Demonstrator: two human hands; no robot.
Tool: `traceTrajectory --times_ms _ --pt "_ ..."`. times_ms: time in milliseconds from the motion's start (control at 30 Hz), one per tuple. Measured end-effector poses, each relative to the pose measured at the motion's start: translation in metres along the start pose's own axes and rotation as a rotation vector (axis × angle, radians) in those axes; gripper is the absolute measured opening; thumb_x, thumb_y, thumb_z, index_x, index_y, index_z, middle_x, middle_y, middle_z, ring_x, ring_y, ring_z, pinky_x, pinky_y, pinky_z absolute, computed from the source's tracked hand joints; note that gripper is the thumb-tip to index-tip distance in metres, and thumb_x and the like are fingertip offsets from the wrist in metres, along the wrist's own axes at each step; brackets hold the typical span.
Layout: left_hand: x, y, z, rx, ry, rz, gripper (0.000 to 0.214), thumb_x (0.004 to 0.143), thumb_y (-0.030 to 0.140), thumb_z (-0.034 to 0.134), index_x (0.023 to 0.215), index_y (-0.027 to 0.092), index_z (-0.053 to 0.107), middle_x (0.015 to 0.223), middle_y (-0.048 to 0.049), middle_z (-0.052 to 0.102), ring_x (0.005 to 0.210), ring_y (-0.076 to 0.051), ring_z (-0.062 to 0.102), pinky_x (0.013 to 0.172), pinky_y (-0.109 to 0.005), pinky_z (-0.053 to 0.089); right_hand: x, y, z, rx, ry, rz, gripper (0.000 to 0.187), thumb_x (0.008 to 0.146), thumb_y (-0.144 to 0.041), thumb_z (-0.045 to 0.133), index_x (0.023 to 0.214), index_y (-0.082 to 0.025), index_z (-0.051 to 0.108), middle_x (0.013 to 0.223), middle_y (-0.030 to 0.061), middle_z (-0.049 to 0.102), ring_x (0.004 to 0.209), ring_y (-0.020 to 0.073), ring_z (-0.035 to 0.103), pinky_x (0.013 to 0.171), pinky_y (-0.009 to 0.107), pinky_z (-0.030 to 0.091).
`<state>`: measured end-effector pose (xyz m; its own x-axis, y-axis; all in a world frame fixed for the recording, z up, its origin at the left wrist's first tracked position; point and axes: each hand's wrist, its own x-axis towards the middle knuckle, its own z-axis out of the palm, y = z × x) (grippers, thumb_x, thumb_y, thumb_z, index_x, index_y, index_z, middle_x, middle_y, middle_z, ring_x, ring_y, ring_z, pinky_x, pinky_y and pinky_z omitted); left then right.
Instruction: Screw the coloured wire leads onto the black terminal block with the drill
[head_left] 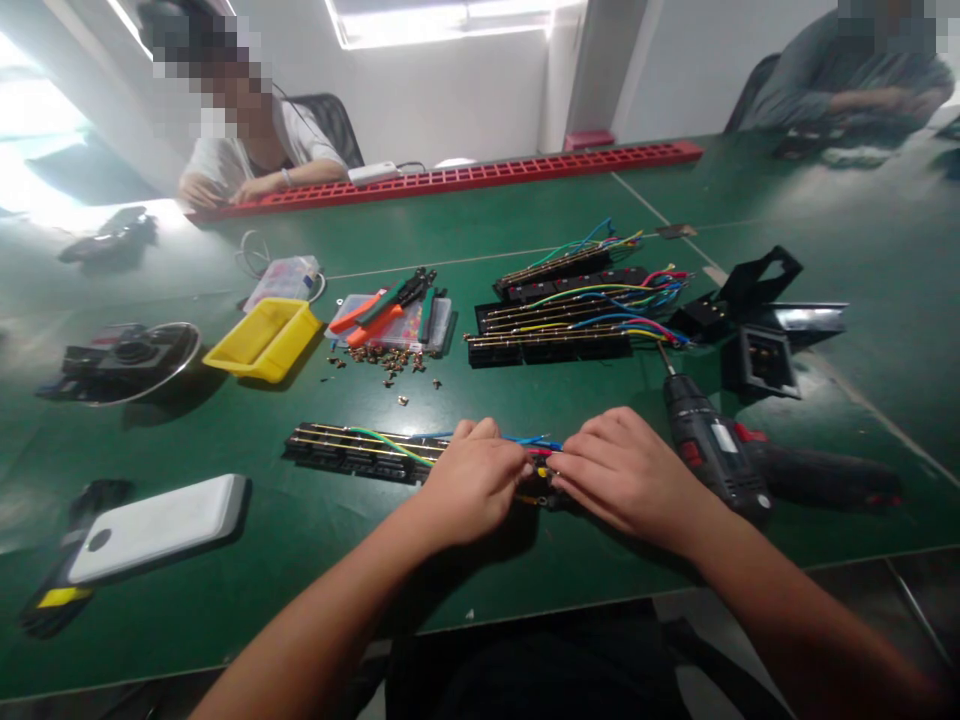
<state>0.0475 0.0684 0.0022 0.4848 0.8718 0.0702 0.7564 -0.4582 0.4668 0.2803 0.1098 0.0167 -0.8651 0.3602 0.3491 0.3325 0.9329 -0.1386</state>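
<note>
A long black strip point(346, 450) with brass rails and green, blue and yellow wires lies on the green table point(525, 215) in front of me. My left hand point(472, 482) rests curled over its right part, fingers pinched at the wires. Facing it, my right hand point(630, 472) has its fingertips pressed together on the same small wire ends, red and yellow bits showing between the two hands. What exactly each fingertip grips is hidden.
A cordless drill point(720, 452) lies just right of my right hand. Behind are several wired strips point(577, 310), loose screws point(386, 362), a yellow bin point(264, 338), pliers on a parts box point(394, 312), a white phone point(161, 525), black housings point(757, 325). Two people sit at the far side.
</note>
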Motion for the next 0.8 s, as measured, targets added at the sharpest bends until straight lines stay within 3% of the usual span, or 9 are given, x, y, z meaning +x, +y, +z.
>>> traceTrajectory --times_ms 267,567,800 --pt "-0.005 -0.003 -0.001 -0.028 -0.002 0.03 0.022 0.102 0.027 0.048 0.086 0.021 0.062 0.082 -0.0018 0.064 0.087 -0.02 0.049 0.077 -0.035 0.035 0.003 0.002 0.004 -0.064 0.075 -0.097 0.018 0.112 -0.016 0.05 0.11 -0.016 0.067 0.092 0.0068 0.06 0.084 0.0278 0.051 0.074 0.038 0.036" --pt "-0.005 -0.003 -0.004 -0.022 -0.015 0.05 0.022 0.101 0.022 0.048 0.083 0.021 0.062 0.079 -0.0016 0.062 0.085 -0.02 0.049 0.078 -0.034 0.035 0.007 0.007 0.001 -0.136 0.0 -0.19 0.017 0.112 -0.017 0.051 0.108 -0.013 0.067 0.084 0.0058 0.055 0.081 0.0272 0.05 0.073 0.038 0.036" --pt "-0.008 -0.006 -0.001 -0.04 -0.004 0.056 0.022 0.1 0.021 0.047 0.085 0.021 0.063 0.078 -0.0021 0.062 0.085 -0.02 0.049 0.078 -0.035 0.036 0.017 -0.001 0.004 -0.129 0.021 -0.166 0.025 0.108 -0.016 0.051 0.086 -0.016 0.063 0.078 0.0042 0.053 0.077 0.0251 0.048 0.068 0.036 0.031"
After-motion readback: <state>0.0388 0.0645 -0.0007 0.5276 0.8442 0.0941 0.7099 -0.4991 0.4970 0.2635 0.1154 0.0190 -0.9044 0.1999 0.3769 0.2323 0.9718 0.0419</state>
